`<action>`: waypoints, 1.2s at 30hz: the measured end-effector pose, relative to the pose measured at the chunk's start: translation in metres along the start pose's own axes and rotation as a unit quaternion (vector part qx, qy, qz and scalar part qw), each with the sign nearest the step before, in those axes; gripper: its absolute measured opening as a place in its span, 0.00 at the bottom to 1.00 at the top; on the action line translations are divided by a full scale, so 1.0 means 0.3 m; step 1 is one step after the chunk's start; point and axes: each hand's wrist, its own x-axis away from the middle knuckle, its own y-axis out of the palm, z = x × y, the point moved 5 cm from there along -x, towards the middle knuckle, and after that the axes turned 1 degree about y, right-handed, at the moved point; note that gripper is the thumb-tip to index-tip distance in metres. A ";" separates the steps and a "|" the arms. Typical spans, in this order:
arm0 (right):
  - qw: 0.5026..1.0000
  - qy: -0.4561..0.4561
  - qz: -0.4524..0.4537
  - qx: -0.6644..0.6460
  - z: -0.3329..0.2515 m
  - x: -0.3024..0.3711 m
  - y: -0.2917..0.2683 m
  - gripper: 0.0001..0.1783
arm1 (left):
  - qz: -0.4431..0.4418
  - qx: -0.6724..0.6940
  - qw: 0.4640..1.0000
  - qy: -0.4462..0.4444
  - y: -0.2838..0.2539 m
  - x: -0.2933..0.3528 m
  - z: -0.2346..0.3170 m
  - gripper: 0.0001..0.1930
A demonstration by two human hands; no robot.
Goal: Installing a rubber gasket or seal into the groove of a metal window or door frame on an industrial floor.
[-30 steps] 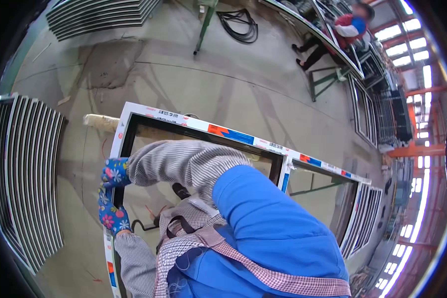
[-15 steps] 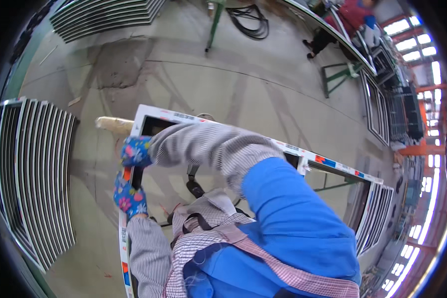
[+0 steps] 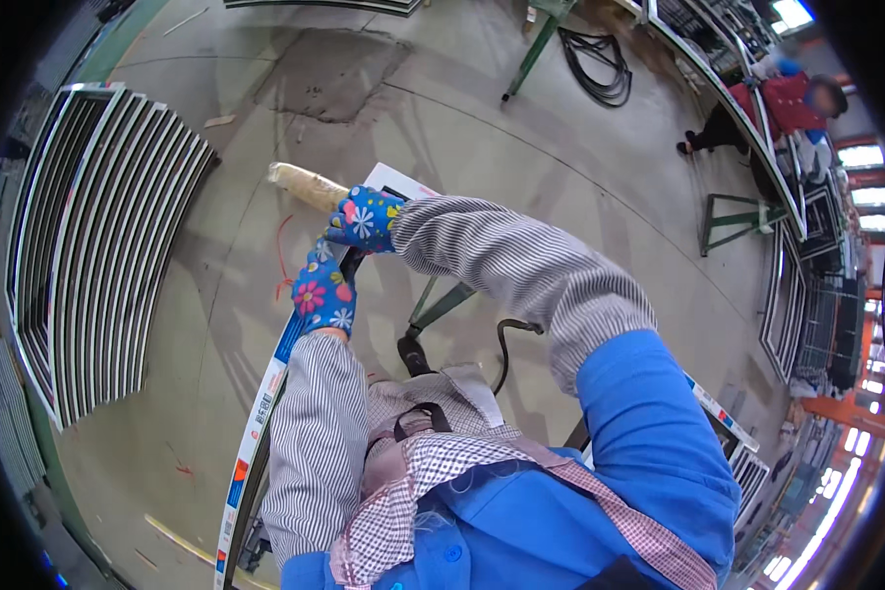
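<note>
A large window frame (image 3: 249, 441), with white printed film and blue and orange patches on its edge, lies in front of me. My left hand (image 3: 325, 292), in a blue flowered glove, is closed round its left side, a little below the far corner. My right hand (image 3: 366, 218), gloved alike, is closed on the same side nearer that corner. The two hands nearly touch, and their fingertips are partly hidden. Beyond the corner juts a tan wrapped support end (image 3: 307, 184). My right sleeve covers much of the frame's far side.
Stacked frames (image 3: 118, 256) stand at the left. A green trestle leg (image 3: 441, 307) shows beneath the frame, with a black hose (image 3: 504, 354) beside it. Coiled black cable (image 3: 598, 69) lies on the floor ahead. At far right a person in red (image 3: 787, 106) stands by another workbench (image 3: 737, 211).
The view has swung left, so the surroundings sit further right. Both hands remain on the frame's left side; my right hand has come closer against my left, covering the orange patch between them.
</note>
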 end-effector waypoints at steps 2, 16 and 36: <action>1.000 0.012 -0.014 -0.006 0.019 -0.001 -0.006 0.18 | -0.010 0.004 1.000 -0.020 0.019 -0.022 -0.001 0.17; 0.995 0.099 -0.004 -0.025 0.092 0.041 -0.072 0.09 | 0.069 0.060 0.996 -0.022 0.030 -0.123 0.067 0.10; 0.980 0.198 -0.027 0.017 0.170 0.104 -0.028 0.22 | 0.007 0.014 0.999 -0.031 0.074 -0.213 0.111 0.18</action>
